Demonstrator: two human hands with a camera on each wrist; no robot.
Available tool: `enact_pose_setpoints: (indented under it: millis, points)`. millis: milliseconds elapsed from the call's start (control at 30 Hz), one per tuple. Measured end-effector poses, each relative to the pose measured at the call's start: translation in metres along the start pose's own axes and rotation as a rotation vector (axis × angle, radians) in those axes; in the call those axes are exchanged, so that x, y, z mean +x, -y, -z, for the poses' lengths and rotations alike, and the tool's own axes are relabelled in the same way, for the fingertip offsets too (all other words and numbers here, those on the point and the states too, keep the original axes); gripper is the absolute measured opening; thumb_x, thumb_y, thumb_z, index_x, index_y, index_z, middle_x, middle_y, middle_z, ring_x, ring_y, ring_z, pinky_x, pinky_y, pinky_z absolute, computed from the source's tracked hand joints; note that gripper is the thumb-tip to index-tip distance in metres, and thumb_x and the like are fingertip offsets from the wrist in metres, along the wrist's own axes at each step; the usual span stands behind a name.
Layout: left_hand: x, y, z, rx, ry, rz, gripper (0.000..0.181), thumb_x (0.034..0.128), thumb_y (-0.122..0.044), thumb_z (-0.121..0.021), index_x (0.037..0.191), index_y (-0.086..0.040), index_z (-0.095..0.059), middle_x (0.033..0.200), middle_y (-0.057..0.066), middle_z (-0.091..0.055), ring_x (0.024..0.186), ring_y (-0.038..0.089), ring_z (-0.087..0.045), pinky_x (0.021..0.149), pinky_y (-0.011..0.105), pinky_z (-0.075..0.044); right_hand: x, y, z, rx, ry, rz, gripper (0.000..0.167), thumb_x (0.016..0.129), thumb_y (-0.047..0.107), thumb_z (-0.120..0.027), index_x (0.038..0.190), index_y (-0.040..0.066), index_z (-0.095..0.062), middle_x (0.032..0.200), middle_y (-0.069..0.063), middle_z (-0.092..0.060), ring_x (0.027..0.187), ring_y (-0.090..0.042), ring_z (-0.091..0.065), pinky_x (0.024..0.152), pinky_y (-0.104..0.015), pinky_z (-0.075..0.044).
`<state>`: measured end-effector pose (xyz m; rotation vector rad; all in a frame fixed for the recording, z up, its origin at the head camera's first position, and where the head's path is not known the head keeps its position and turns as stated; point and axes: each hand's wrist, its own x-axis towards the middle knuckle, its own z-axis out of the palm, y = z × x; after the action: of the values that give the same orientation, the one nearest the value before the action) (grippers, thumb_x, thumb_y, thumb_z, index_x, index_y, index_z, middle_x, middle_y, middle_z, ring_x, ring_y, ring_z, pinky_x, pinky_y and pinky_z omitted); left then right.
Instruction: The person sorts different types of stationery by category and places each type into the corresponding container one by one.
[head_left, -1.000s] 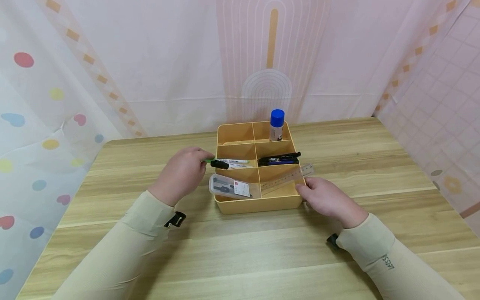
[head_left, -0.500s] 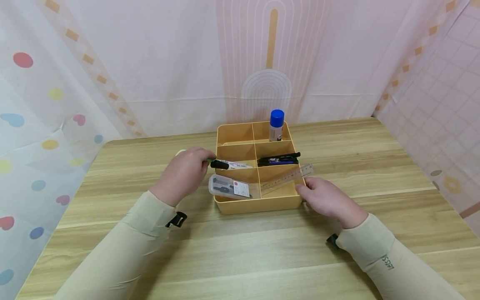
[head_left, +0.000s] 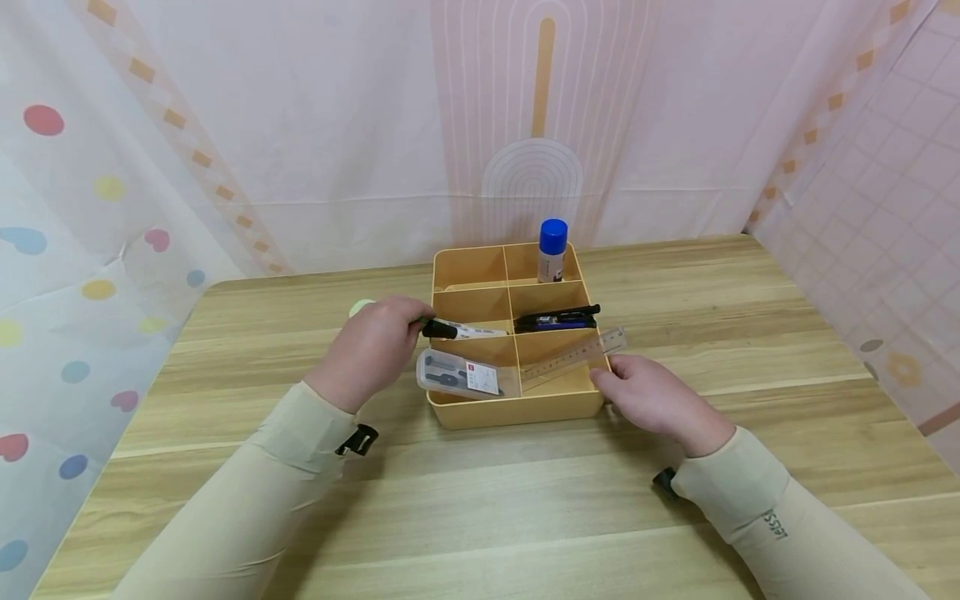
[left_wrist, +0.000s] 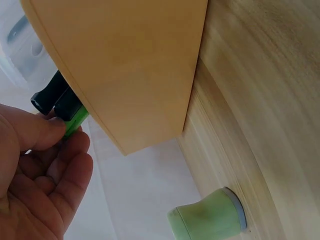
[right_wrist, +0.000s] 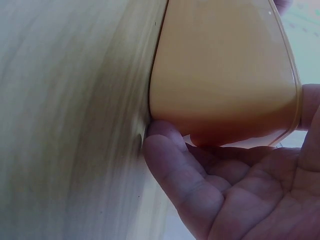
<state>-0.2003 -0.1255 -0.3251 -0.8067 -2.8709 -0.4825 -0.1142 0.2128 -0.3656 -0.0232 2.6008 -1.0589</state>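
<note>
A yellow six-compartment organizer box stands on the table. My left hand is at its left wall, pinching the green end of a marker between thumb and fingers. Beside that marker, a black-capped white marker leans over the rim of the middle left compartment. My right hand grips the box's front right corner, thumb over the rim and fingers against the outer wall. A clear compass case lies tilted in the front left compartment. A transparent ruler slants out of the front right one.
A glue stick with a blue cap stands upright in the back right compartment. Dark pens lie in the middle right one. Behind my left hand is a pale green rounded object with a grey base. A patterned curtain hangs behind the table.
My left hand has shifted slightly right toward the box, and the green-ended marker's white barrel has dropped from sight behind the black-capped one. The pale green object has come into view. My right hand stays put.
</note>
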Motion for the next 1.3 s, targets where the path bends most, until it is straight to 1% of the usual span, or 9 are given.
enact_pose_setpoints:
  millis: [200, 333, 600, 767, 867, 1000, 1167, 1300]
  points:
    - [0.000, 0.000, -0.002, -0.016, 0.021, -0.013, 0.024, 0.1029, 0.002, -0.057, 0.116, -0.003, -0.077, 0.114, 0.013, -0.079, 0.105, 0.031, -0.075, 0.094, 0.048, -0.060, 0.000, 0.001, 0.001, -0.005, 0.000, -0.007, 0.036, 0.110, 0.037, -0.041, 0.110, 0.011, -0.066, 0.081, -0.005, -0.054, 0.068, -0.021, -0.047, 0.060, -0.036, -0.040]
    - [-0.001, 0.000, -0.003, -0.019, 0.040, -0.012, 0.027, 0.1030, 0.003, -0.056, 0.120, -0.003, -0.076, 0.118, 0.013, -0.078, 0.109, 0.032, -0.074, 0.097, 0.049, -0.059, 0.001, 0.000, 0.000, -0.004, -0.001, -0.007, 0.036, 0.110, 0.037, -0.041, 0.111, 0.011, -0.066, 0.082, -0.005, -0.054, 0.068, -0.021, -0.047, 0.060, -0.036, -0.040]
    - [-0.001, -0.001, -0.003, -0.025, 0.083, 0.012, 0.034, 0.1030, 0.005, -0.052, 0.128, -0.004, -0.073, 0.126, 0.013, -0.076, 0.116, 0.033, -0.072, 0.101, 0.050, -0.057, 0.000, 0.000, -0.001, 0.004, -0.003, -0.001, 0.037, 0.110, 0.037, -0.042, 0.116, 0.010, -0.067, 0.082, -0.005, -0.055, 0.067, -0.021, -0.047, 0.060, -0.036, -0.040]
    - [-0.001, -0.001, -0.002, -0.014, 0.113, 0.035, 0.038, 0.1044, 0.002, -0.051, 0.138, -0.005, -0.068, 0.136, 0.014, -0.072, 0.124, 0.035, -0.069, 0.106, 0.051, -0.055, 0.000, 0.000, -0.001, 0.000, -0.005, 0.001, 0.038, 0.110, 0.036, -0.042, 0.119, 0.010, -0.067, 0.083, -0.005, -0.056, 0.068, -0.021, -0.047, 0.060, -0.036, -0.040]
    - [-0.002, 0.002, -0.001, 0.015, 0.108, 0.035, 0.040, 0.1041, 0.001, -0.051, 0.142, -0.006, -0.065, 0.138, 0.014, -0.070, 0.123, 0.035, -0.069, 0.105, 0.051, -0.055, 0.000, 0.001, 0.000, -0.002, -0.005, 0.001, 0.038, 0.110, 0.036, -0.042, 0.117, 0.009, -0.067, 0.083, -0.006, -0.057, 0.068, -0.021, -0.047, 0.060, -0.036, -0.040]
    - [-0.004, 0.009, 0.001, 0.048, 0.083, 0.038, 0.043, 0.1026, -0.001, -0.053, 0.144, -0.006, -0.063, 0.140, 0.014, -0.069, 0.123, 0.036, -0.069, 0.104, 0.052, -0.055, 0.000, 0.001, 0.000, 0.002, -0.002, -0.011, 0.038, 0.110, 0.037, -0.042, 0.114, 0.009, -0.067, 0.082, -0.005, -0.055, 0.067, -0.020, -0.047, 0.059, -0.035, -0.040]
    - [-0.007, 0.019, 0.006, 0.046, 0.073, 0.047, 0.044, 0.1029, -0.004, -0.056, 0.147, -0.006, -0.060, 0.147, 0.016, -0.064, 0.134, 0.040, -0.061, 0.112, 0.055, -0.049, -0.001, 0.002, 0.000, 0.014, 0.001, -0.020, 0.037, 0.110, 0.037, -0.042, 0.110, 0.010, -0.066, 0.080, -0.005, -0.053, 0.065, -0.020, -0.046, 0.058, -0.035, -0.040]
    - [-0.010, 0.024, 0.011, 0.053, 0.059, 0.038, 0.044, 0.1027, -0.006, -0.058, 0.147, -0.004, -0.059, 0.148, 0.018, -0.063, 0.135, 0.041, -0.059, 0.114, 0.056, -0.047, -0.001, 0.002, 0.000, 0.006, 0.000, -0.009, 0.036, 0.110, 0.037, -0.042, 0.109, 0.010, -0.066, 0.082, -0.005, -0.055, 0.067, -0.020, -0.047, 0.059, -0.035, -0.040]
